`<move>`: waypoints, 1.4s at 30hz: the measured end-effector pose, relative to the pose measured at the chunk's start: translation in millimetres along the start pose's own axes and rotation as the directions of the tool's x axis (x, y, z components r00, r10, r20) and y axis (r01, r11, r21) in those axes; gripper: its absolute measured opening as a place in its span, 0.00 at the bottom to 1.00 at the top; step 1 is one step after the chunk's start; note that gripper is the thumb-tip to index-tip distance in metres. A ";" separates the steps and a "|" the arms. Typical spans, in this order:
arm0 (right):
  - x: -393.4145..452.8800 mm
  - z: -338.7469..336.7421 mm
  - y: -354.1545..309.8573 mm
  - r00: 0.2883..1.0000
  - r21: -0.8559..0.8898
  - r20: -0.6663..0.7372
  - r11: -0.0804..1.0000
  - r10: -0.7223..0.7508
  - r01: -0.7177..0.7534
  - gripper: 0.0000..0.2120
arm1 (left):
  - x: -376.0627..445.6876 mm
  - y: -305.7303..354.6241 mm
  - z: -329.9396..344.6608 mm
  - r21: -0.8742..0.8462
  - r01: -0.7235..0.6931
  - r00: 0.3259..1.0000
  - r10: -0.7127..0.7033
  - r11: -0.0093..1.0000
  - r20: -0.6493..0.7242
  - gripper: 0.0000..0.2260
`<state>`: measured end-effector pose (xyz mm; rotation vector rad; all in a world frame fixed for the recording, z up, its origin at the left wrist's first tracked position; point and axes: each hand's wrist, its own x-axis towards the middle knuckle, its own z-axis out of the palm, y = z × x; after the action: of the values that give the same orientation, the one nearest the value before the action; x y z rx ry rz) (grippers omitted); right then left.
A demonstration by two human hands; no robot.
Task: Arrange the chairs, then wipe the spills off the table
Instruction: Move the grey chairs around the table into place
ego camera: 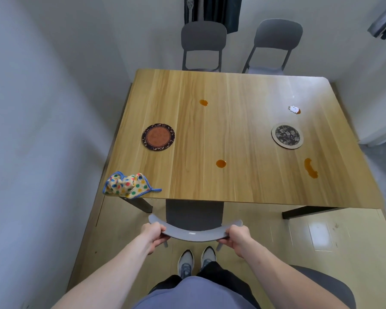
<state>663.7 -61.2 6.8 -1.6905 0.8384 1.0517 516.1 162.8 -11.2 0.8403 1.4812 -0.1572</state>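
Note:
A grey chair point(195, 233) stands at the near edge of the wooden table point(243, 121), its seat partly under the top. My left hand point(153, 236) grips the left end of its curved backrest and my right hand point(237, 238) grips the right end. Orange spills lie on the table: one far left of centre point(203, 102), one near the front middle point(220, 163), a curved one at the right point(310, 168) and a small one with white bits point(294, 109). A crumpled dotted cloth point(127, 183) sits on the front left corner.
Two grey chairs stand at the far side, one on the left point(203, 44) and one on the right point(276, 43). A dark red coaster point(158, 137) and a floral coaster point(287, 135) lie on the table. Another grey chair point(330, 286) is at my right. Walls close in on the left.

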 end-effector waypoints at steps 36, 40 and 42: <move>62.1 39.0 11.1 0.981 0.301 0.194 0.953 -0.016 -0.044 0.12 | 77.2 19.2 -10.3 -0.159 -0.051 0.999 0.053 0.986 0.004 0.10; 63.4 47.9 -8.2 0.986 0.216 0.169 0.976 0.000 -0.037 0.11 | 78.5 39.1 -11.5 -0.049 0.005 1.000 -0.006 0.999 -0.023 0.13; 61.2 49.9 -11.0 0.987 0.120 0.158 0.992 0.019 -0.038 0.12 | 75.6 37.2 -16.4 0.048 0.032 0.998 -0.029 0.998 -0.051 0.14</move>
<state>684.2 -14.6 -54.7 -1.4769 0.8107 1.1139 534.6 228.6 -63.1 0.8669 1.5432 -0.1972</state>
